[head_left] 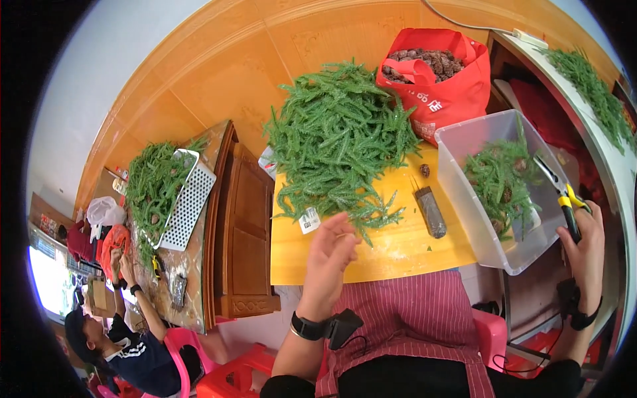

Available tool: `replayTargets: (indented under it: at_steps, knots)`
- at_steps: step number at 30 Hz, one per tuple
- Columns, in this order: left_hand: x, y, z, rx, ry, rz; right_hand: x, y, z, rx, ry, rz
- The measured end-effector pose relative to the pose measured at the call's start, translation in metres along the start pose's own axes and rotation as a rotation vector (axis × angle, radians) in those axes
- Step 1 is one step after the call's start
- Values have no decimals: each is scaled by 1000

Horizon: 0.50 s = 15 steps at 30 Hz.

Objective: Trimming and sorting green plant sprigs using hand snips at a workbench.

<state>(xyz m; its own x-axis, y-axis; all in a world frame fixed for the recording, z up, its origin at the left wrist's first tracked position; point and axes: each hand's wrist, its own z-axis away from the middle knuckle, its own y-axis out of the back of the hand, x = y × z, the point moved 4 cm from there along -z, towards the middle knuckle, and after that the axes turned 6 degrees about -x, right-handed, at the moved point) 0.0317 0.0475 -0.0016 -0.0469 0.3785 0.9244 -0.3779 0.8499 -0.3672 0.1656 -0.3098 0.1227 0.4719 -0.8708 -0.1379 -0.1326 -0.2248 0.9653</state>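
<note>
My right hand [585, 247] grips the yellow-and-black handles of a pair of pliers [568, 204]. The metal jaws reach over the right side of a clear plastic bin [468, 212], close to the green sprigs and pine cones [501, 182] inside it. My left hand [330, 255] hovers above the table's front edge, fingers loosely bent and apart, nothing visible in it. Just beyond it lies the near end of a big heap of artificial pine sprigs [342, 132], beside a white label [309, 220]. A dark bundle with thin wires [430, 211] and one pine cone [424, 170] lie between heap and bin.
A red bag [438, 99] full of pine cones stands behind the bin. More sprigs lie on a shelf [597, 126] at right. At left, a co-worker [126, 351] sits at another table with sprigs, a white perforated basket [190, 205] and pliers [157, 266].
</note>
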Motion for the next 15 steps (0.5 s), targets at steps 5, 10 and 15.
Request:
replayTargets:
  at_steps: [5, 10, 15]
  knots:
    - [-13, 25, -4, 223, 42, 234, 4, -10, 9, 56, -74, -110]
    - [-43, 43, -26, 296, 58, 233, -48, -6, 0, -130, 72, -605]
    - [-83, 51, -52, 275, 114, 52, -102, -62, 9, -522, 138, -951]
